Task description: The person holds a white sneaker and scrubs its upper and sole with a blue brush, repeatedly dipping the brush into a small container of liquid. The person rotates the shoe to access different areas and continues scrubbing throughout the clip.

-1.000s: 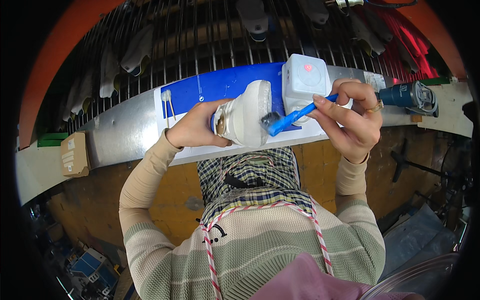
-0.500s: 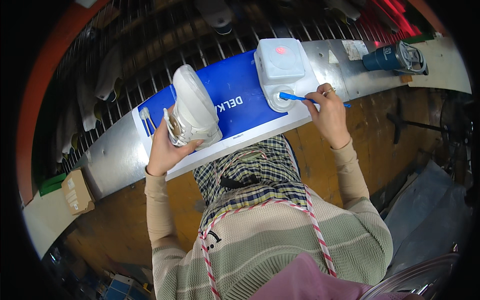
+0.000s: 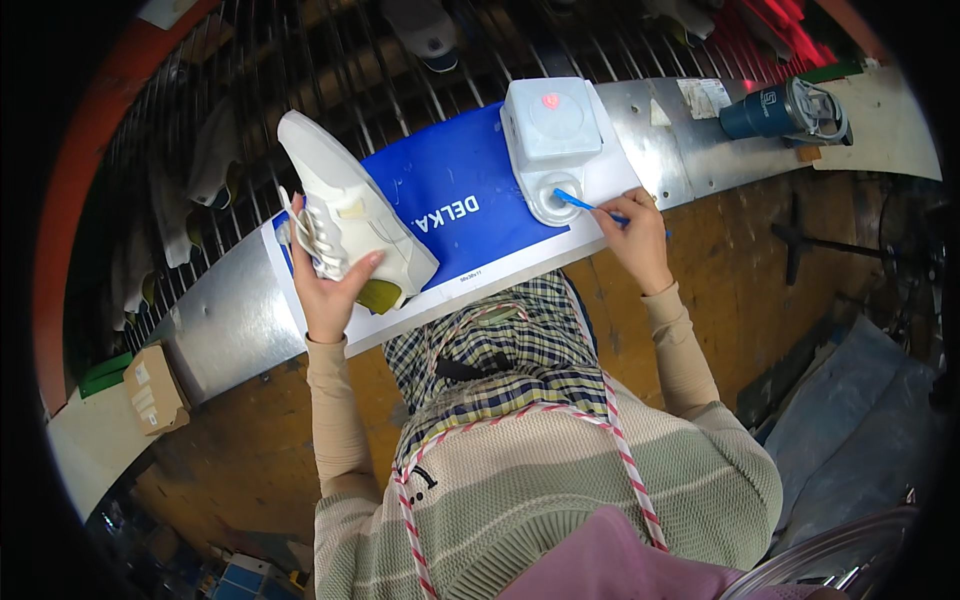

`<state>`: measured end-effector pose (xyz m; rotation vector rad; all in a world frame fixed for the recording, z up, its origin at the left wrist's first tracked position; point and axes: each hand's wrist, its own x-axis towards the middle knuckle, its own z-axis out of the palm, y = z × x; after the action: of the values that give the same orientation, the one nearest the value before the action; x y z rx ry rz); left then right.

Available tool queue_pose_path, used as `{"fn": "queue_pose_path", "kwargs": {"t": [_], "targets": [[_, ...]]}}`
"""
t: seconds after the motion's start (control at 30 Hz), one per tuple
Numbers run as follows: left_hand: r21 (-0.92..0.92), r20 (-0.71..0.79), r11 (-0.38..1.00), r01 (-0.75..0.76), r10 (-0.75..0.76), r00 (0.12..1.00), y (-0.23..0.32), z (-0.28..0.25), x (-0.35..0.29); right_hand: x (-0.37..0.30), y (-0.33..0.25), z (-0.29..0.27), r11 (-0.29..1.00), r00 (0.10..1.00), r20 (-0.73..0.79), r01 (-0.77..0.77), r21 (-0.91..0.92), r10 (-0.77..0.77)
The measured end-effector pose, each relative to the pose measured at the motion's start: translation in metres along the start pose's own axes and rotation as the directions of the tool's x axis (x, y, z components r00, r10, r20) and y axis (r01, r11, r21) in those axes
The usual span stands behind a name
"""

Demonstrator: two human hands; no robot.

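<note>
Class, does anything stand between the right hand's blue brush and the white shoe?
Only the round white dish, around the tip of the blue brush in the right hand. Across the blue sheet to the white shoe, nothing visible stands in the way.

Smooth matt shoe (image 3: 365, 215), plastic brush handle (image 3: 576, 201), glossy blue sheet (image 3: 445, 150), shiny metal bench (image 3: 225, 320), knitted sweater (image 3: 560, 470)

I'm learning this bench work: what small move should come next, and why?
Perhaps lift the blue brush toward the white shoe: the right hand has the brush's tip at the white container's round dish, and the left hand holds the shoe, apart from the brush.
</note>
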<state>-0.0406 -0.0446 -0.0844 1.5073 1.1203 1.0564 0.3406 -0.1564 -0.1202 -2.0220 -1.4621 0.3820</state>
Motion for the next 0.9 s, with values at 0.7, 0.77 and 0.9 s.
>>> {"fn": "queue_pose_path", "kwargs": {"t": [0.7,0.77,0.9], "targets": [[-0.483,0.356,0.809,0.333,-0.166,0.919,0.054,0.036,0.003,0.057,-0.160,0.001,0.714,0.888,-0.348,0.451,0.535,-0.300],[-0.452,0.369,0.841,0.298,-0.128,0.921,0.059,0.035,0.002,0.064,-0.163,-0.005,0.723,0.852,-0.394,0.508,0.469,-0.343],[-0.419,0.340,0.893,0.167,-0.016,0.940,0.064,0.037,-0.003,0.076,-0.169,-0.020,0.721,0.788,-0.457,0.590,0.365,-0.413]]}}
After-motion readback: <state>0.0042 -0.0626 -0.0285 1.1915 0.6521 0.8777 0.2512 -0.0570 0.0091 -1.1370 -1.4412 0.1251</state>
